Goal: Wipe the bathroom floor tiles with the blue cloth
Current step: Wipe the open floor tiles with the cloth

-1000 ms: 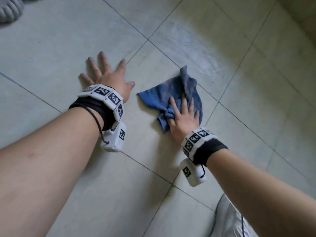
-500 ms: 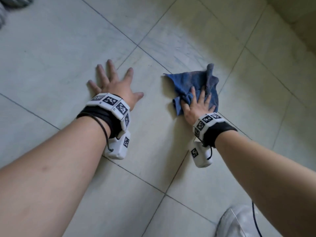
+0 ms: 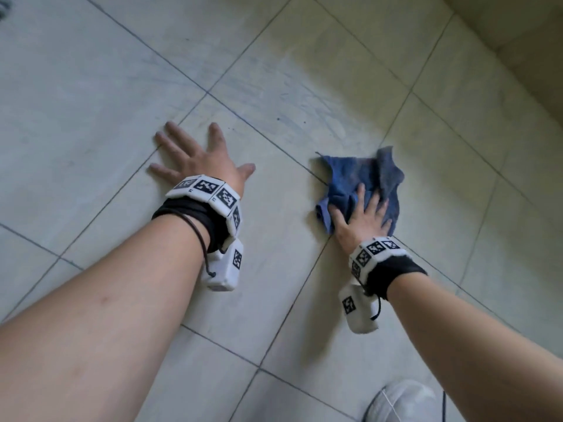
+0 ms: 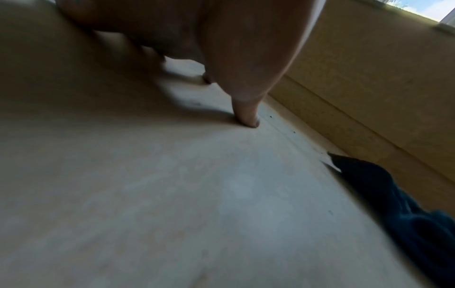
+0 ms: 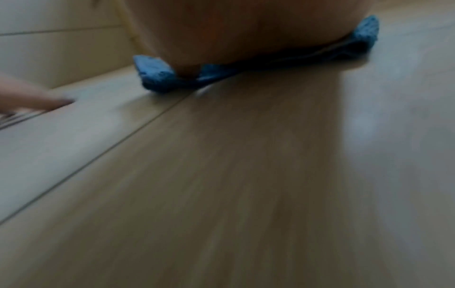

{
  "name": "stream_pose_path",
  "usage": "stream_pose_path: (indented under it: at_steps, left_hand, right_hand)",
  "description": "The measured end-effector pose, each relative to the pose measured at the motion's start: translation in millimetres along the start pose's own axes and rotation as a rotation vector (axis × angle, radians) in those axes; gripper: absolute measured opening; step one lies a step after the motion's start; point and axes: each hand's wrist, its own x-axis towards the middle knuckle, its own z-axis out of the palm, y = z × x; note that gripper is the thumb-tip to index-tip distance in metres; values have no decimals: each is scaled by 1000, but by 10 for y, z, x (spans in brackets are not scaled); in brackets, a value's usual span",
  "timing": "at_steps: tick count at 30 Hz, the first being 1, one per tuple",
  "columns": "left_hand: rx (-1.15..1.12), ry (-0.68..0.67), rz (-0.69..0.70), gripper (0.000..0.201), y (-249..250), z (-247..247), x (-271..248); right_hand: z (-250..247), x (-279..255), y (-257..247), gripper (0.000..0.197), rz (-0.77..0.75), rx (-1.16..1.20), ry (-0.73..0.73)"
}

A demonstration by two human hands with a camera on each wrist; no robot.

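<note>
A crumpled blue cloth (image 3: 362,181) lies on the pale floor tiles (image 3: 274,71). My right hand (image 3: 362,217) presses flat on its near part, fingers straight and spread. In the right wrist view the palm covers the middle of the cloth (image 5: 157,76) and blue folds stick out on both sides. My left hand (image 3: 198,156) lies flat on a tile to the left of the cloth, fingers spread and holding nothing. The left wrist view has its thumb (image 4: 246,115) touching the floor and a dark corner of the cloth (image 4: 393,210) at the lower right.
Faint streaks mark the tile (image 3: 298,102) beyond the cloth. A beige wall base (image 3: 518,41) runs along the far right. A white shoe (image 3: 402,400) shows at the bottom edge near my right arm. Grout lines cross the floor diagonally.
My right hand has slid the cloth to the right across the tiles and away from the left hand. The left hand stays flat on the floor.
</note>
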Motion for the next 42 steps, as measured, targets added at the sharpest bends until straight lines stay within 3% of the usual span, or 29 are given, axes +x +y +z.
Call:
stream_pose_path:
  at_steps: [4, 8, 12, 17, 20, 25, 30, 36, 42]
  left_hand:
    - [22, 14, -1, 91, 16, 24, 26]
    - [34, 5, 3, 91, 4, 41, 35]
    - [33, -20, -5, 92, 5, 27, 45]
    - [27, -53, 7, 97, -20, -52, 42]
    - [42, -41, -11, 110, -174, -116, 94]
    - [37, -23, -114, 134, -288, -239, 199]
    - [31, -42, -122, 136, -223, -270, 234]
    - [30, -50, -124, 136, -197, -284, 247]
    - [12, -61, -125, 135, -183, -294, 238]
  right_hand:
    - [-360, 386, 60, 110, 38, 69, -8]
    - [-530, 628, -179, 119, -9, 28, -9]
    - [-550, 635, -588, 113, -109, -17, 24]
    - [-233, 287, -929, 85, -322, -81, -2]
    - [-127, 215, -539, 83, -242, -50, 12]
    - [-330, 414, -85, 108, -25, 18, 28]
    - [-537, 683, -357, 115, 33, 46, 28]
    - [-798, 953, -802, 115, -15, 24, 24]
    - [-714, 881, -1224, 85, -163, -34, 49]
